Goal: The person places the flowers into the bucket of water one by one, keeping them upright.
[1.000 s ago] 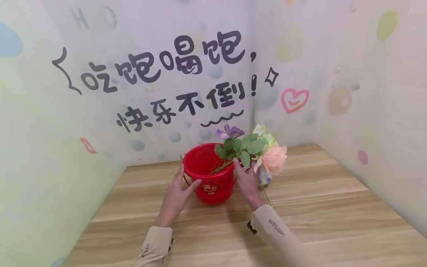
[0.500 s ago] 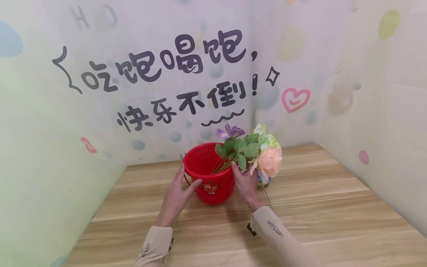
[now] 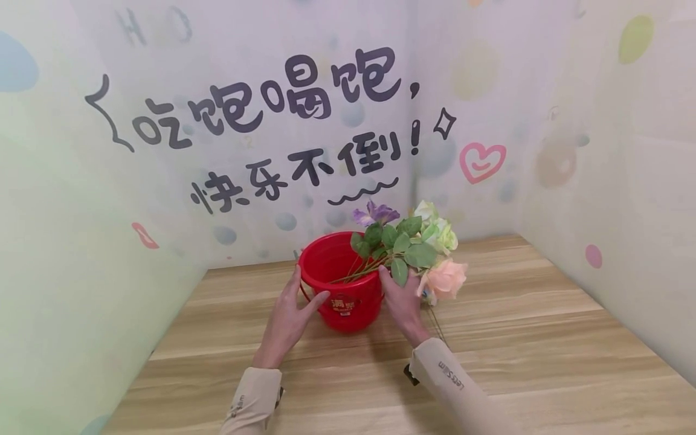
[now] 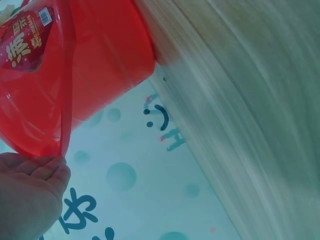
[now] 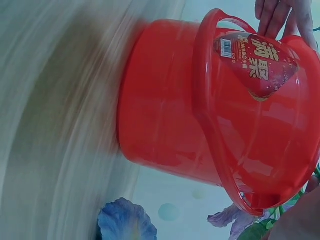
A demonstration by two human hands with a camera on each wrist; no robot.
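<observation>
A red plastic bucket (image 3: 350, 311) stands upright on the table, its wire-like red handle (image 4: 67, 80) hanging down the side. My left hand (image 3: 285, 320) rests on the bucket's left side, thumb and fingers spread straight apart. At the right rim, my right hand (image 3: 403, 302) pinches the stems of artificial flowers, which lean out over the rim; its fingertips are hidden behind leaves and blooms. Among the flowers are a pink rose (image 3: 444, 279), a pale green-white bloom (image 3: 437, 228) and a purple iris (image 3: 376, 213), with green leaves (image 3: 420, 255). The stem ends reach inside the bucket.
A blue flower (image 5: 127, 220) lies on the wooden table (image 3: 516, 338) right of the bucket, with thin stems (image 3: 437, 326) showing beside my right hand. Walls with printed lettering (image 3: 304, 169) enclose the table behind and at both sides.
The pink rose dips inward, then sits lower and farther right, uncovering more of the pale bloom. The stems inside the bucket shift leftward. The left hand and bucket hold nearly still.
</observation>
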